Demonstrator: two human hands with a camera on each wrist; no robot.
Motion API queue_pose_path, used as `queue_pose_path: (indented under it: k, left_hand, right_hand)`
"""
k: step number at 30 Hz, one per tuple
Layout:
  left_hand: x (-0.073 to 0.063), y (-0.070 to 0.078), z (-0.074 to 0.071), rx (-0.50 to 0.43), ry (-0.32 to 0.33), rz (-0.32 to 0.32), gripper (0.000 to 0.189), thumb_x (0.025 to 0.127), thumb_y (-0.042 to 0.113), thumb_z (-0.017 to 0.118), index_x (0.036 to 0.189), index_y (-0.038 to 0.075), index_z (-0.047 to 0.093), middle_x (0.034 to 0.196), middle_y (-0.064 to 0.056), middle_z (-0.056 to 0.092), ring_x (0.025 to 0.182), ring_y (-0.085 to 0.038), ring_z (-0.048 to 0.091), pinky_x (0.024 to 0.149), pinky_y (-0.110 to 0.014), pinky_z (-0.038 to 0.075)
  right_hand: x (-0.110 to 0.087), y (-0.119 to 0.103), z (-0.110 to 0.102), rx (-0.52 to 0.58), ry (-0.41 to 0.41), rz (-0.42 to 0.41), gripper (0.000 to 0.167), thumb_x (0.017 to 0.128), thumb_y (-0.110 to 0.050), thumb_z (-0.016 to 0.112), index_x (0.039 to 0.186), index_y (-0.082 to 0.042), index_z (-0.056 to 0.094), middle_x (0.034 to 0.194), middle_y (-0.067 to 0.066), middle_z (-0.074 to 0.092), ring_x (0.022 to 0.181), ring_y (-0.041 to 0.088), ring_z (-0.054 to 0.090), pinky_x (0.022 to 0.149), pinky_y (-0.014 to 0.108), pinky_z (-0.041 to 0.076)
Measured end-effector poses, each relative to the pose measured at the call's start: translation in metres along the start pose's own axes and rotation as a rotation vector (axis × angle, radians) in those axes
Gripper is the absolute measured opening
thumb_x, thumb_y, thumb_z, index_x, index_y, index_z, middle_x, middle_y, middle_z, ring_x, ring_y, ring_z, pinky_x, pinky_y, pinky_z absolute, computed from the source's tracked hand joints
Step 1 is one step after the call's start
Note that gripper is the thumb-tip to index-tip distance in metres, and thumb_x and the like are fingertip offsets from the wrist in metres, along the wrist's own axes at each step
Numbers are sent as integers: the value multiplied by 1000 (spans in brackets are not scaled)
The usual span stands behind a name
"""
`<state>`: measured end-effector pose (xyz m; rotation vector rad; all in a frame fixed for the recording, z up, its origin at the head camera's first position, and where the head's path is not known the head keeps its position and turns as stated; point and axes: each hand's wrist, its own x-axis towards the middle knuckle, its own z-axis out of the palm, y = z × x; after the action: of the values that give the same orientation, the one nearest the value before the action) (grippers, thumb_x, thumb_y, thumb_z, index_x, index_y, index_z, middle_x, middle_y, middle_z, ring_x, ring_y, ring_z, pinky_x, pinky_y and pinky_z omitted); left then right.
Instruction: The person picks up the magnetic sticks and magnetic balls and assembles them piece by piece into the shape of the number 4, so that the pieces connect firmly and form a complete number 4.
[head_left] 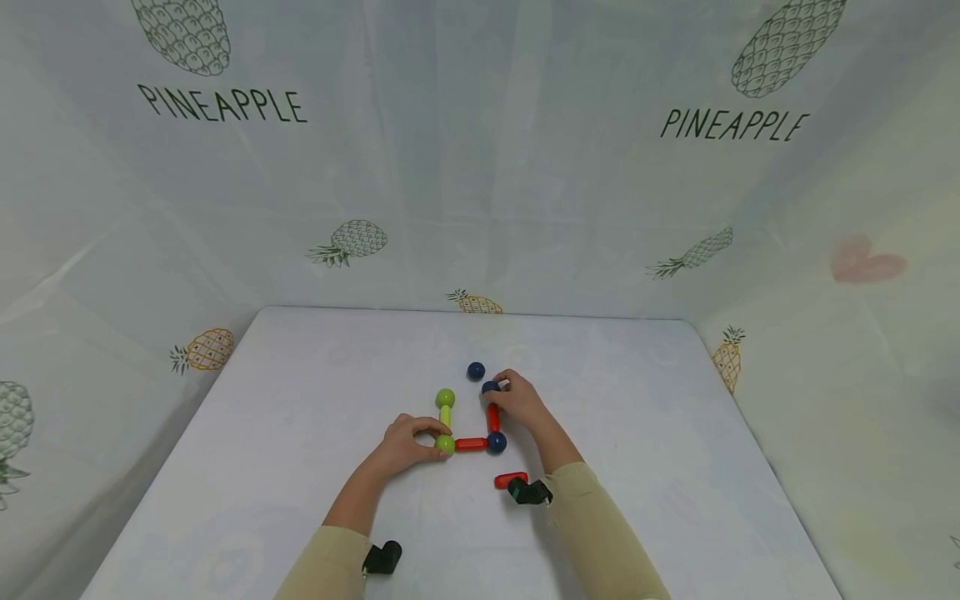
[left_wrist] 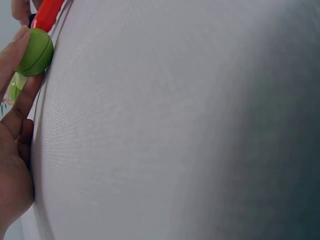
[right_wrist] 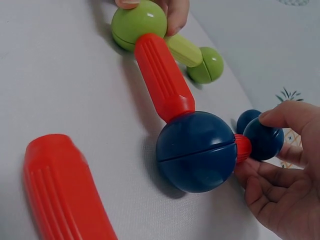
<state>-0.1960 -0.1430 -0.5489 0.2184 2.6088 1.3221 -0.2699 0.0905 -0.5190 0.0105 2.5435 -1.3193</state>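
Note:
My left hand [head_left: 406,445] pinches a green ball [head_left: 445,444] between thumb and fingers. My right hand [head_left: 522,403] holds a dark blue ball [right_wrist: 265,140] the same way. From the green ball a red rod [right_wrist: 161,75] runs to another blue ball [right_wrist: 196,151] at the near right corner. A second red rod [head_left: 492,418] joins that corner to the ball in my right hand. A lime-green rod [head_left: 446,414] leads away from the held green ball to a far green ball [head_left: 446,398]. Together they make a U, open on the far side.
One loose blue ball [head_left: 476,371] lies just beyond my right hand. A loose red rod [head_left: 512,480] rests on the white table [head_left: 337,367] near my right wrist. Dark wrist cameras [head_left: 382,558] stick out from both sleeves. A pineapple-print cloth [head_left: 465,167] hangs behind the table.

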Motion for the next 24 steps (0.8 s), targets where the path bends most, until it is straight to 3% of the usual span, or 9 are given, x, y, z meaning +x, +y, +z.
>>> queue_pose_path:
  k: [11, 24]
  left_hand:
    - [1, -1, 0, -4, 2, -4, 28, 73, 28, 87, 96, 32, 73, 89, 13, 59, 100, -17, 44, 86, -43, 38]
    - [-1, 0, 0, 0, 4, 8, 28, 73, 27, 87, 97, 31, 73, 89, 13, 59, 98, -17, 44, 84, -42, 38]
  right_hand:
    - [2, -1, -4, -30, -14, -5, 36, 85, -23, 74, 115, -7, 58, 95, 10, 60, 76, 21, 57, 67, 33, 49]
    - [4, -2, -4, -65, -3, 14, 38, 83, -20, 75, 114, -3, 63, 105, 12, 61, 86, 24, 56, 76, 35, 51]
